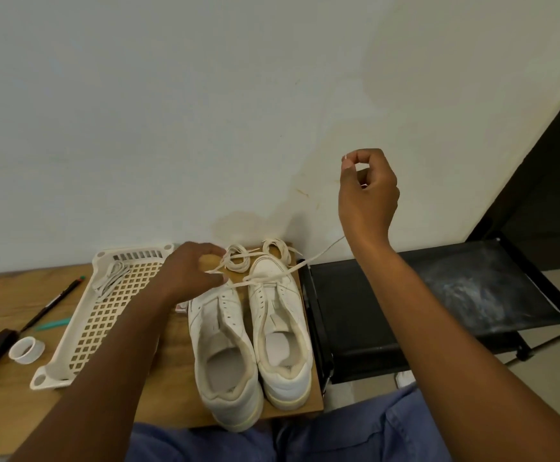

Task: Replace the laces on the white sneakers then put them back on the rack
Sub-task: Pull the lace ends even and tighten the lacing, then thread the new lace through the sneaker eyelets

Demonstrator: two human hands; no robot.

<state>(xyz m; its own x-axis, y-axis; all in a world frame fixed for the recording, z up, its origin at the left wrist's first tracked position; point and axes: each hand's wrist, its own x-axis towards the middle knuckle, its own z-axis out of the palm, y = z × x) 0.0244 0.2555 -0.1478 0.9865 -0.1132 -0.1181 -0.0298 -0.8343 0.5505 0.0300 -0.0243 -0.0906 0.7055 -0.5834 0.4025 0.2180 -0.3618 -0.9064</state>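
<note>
Two white sneakers stand side by side on the wooden table, toes toward the wall: the left sneaker and the right sneaker. A cream lace runs through the right sneaker's front eyelets. My right hand is raised high at the right and pinches one tip of that lace, pulling it taut. My left hand hovers over the left sneaker's toe and pinches the lace's other end. Two coiled laces lie beyond the toes.
A cream lattice tray with another lace in it lies left of the sneakers. Further left are a pen, a teal object and a white tape roll. The black shoe rack stands right of the table.
</note>
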